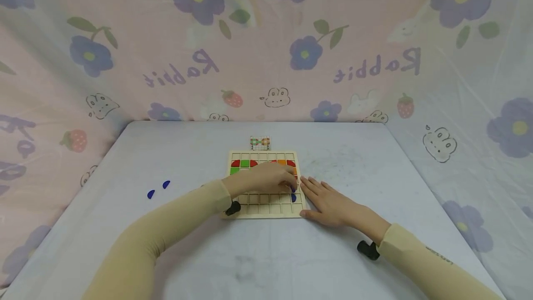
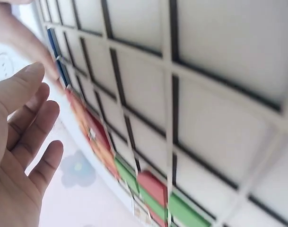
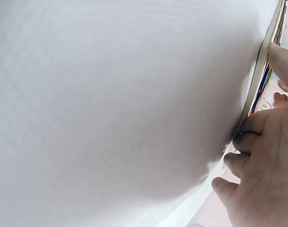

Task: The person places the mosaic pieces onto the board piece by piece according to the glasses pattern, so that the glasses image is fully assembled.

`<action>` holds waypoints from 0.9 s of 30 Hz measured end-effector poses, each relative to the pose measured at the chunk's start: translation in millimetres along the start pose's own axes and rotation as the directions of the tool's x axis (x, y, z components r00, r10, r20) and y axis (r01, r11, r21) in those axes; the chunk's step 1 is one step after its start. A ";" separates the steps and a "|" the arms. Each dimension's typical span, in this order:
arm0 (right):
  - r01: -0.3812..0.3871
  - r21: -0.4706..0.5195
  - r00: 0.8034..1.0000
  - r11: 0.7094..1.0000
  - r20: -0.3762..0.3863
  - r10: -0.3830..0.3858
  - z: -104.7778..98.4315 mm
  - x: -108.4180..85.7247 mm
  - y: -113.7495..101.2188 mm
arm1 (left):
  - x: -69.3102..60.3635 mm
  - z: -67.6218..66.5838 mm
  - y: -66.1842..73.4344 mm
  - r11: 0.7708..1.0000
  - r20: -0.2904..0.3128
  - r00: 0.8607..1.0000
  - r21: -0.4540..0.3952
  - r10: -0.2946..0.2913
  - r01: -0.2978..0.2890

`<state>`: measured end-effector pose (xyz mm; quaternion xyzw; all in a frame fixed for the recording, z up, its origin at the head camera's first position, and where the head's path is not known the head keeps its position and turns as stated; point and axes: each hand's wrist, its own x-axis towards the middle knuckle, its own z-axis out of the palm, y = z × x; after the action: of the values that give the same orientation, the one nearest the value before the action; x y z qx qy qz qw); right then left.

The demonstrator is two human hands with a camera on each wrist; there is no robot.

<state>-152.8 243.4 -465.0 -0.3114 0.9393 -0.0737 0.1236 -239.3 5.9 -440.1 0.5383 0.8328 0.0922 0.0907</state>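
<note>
A pale wooden grid board lies on the table. My left hand is over its right part, fingers loosely bent near the blue half-round pieces in the right column. In the left wrist view, no piece shows between the thumb and fingers. Red pieces, green pieces and an orange piece sit in the upper cells; the hand and forearm hide part of the board. My right hand rests on the table with straight fingers, its fingertips and thumb against the board's right edge.
Two loose blue half-round pieces, one nearer and one farther, lie on the table left of the board. A small pattern card lies behind the board. Printed cloth hangs behind and beside the white table.
</note>
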 end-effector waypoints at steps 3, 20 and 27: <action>-0.007 0.005 1.000 1.000 0.005 0.007 0.0 0.7 -0.7 | -10.5 -5.7 -4.5 1.000 -0.035 0.999 -0.007 -0.029 0.029; -0.039 0.002 0.999 0.999 0.019 0.039 -1.3 2.0 -2.9 | -128.3 -27.0 -42.7 0.962 -0.143 0.952 -0.091 -0.270 0.259; -0.036 -0.001 0.999 0.999 0.012 0.036 -1.2 1.8 -2.8 | -172.3 -13.6 -48.3 0.930 -0.106 0.927 -0.118 -0.359 0.347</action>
<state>-152.9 240.2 -463.5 -0.2950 0.9440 -0.0691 0.1303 -215.5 -171.7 -430.1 0.3675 0.9146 0.1486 0.0792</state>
